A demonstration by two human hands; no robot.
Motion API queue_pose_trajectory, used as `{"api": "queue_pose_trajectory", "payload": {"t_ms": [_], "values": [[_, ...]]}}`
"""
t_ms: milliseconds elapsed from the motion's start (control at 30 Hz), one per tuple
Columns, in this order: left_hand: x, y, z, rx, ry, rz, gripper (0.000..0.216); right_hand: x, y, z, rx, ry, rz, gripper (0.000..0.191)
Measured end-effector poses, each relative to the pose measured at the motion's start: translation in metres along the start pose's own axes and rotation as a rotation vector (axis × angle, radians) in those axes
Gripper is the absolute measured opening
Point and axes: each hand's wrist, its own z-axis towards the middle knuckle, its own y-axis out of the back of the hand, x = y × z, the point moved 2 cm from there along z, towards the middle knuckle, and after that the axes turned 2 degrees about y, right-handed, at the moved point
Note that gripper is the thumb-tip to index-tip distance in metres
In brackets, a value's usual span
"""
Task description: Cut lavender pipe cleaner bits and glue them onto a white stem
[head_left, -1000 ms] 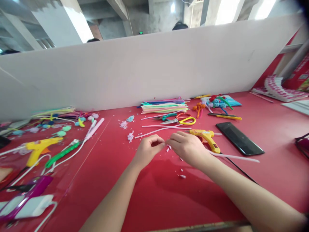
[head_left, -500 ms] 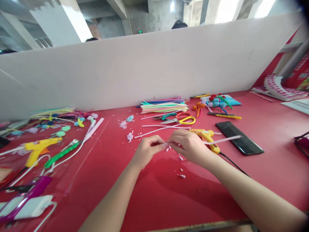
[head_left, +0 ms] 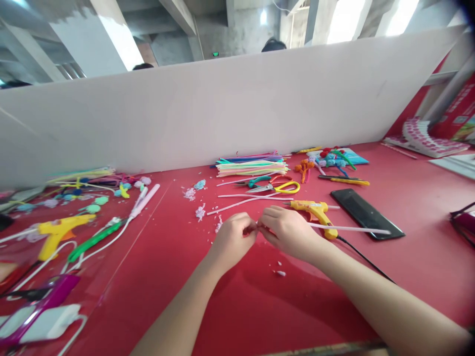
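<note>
My left hand and my right hand meet fingertip to fingertip above the red table. Both are closed in a pinch on a pale pink pipe cleaner, whose worked end is mostly hidden by the fingers. Its long tail sticks out to the right, past my right hand and over the phone. Just behind my right hand lies a yellow glue gun. Small pale fluff scraps lie on the table below the hands. Loose pink pipe cleaners and yellow-handled scissors are beyond them.
A bundle of coloured pipe cleaners lies by the white partition. Teal-handled pliers rest near the scissors. On the left are another yellow glue gun, a green tool, cables and pompom pieces. Finished-looking coloured pieces sit at back right.
My left hand has rolled, its fingers curling in more against the right fingertips. The pipe cleaner's tail has swung lower and further right over the phone. The view has shifted slightly.
</note>
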Motion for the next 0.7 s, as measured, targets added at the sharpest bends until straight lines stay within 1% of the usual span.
{"api": "queue_pose_trajectory", "payload": {"t_ms": [67,167,267,367,467,533,600,700], "values": [[0.001,0.000,0.001,0.036,0.053,-0.122,0.013,-0.001,0.004,0.001,-0.009,-0.002,0.012,0.011],[0.003,0.002,0.002,0.110,0.148,-0.407,0.011,-0.003,0.011,0.002,-0.057,-0.010,0.073,0.011],[0.005,0.001,0.002,0.124,0.221,-0.633,0.009,-0.004,0.013,0.002,-0.119,-0.062,0.152,0.009],[0.005,-0.005,0.002,0.061,0.243,-0.804,0.006,-0.002,0.010,0.000,-0.161,-0.170,0.207,0.006],[0.003,-0.014,0.002,-0.050,0.250,-0.962,0.006,0.002,0.005,-0.002,-0.208,-0.274,0.256,0.002],[0.002,-0.018,0.001,-0.114,0.264,-1.041,0.006,0.003,0.003,-0.002,-0.237,-0.325,0.318,0.003],[0.002,-0.021,0.001,-0.173,0.284,-1.083,0.003,0.005,0.000,-0.002,-0.248,-0.340,0.362,0.004],[0.005,-0.022,0.000,-0.240,0.318,-1.125,0.001,0.007,-0.005,-0.002,-0.229,-0.347,0.376,0.003]]}}
